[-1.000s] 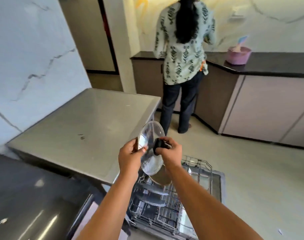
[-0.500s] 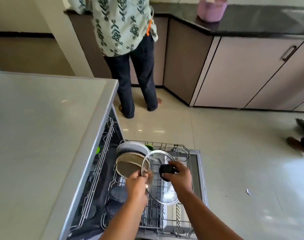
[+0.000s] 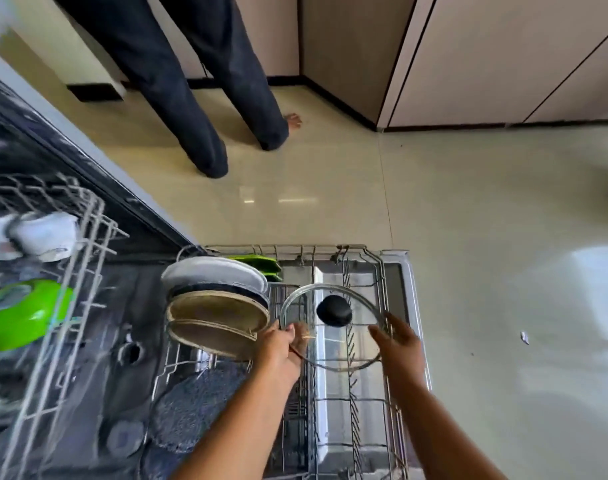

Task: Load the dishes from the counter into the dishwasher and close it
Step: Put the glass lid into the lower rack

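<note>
Glass lid, round with one black knob at its middle, lies over the pulled-out lower rack of the open dishwasher, on the rack's right half. Our left hand pinches its near-left rim, thumb on top and fingers curled under. Our right hand is spread, its fingers straight and just beside the lid's right rim; we cannot tell whether they touch it.

To the left of the lid, plates stand on edge in a row: we count one white at the back, one dark rim behind the front pair, and two tan ones nearest us, four in all, though the overlap makes the count unsure. Behind the white plate one green dish shows only as a sliver. Two dark grey pieces lie lower in the rack, blurred and partly hidden by our left forearm.

On the upper rack at far left we see one green bowl and white cups, too smeared to count.

One other person stands on the floor by the cabinets, cut off above the legs, one bare foot showing.
</note>
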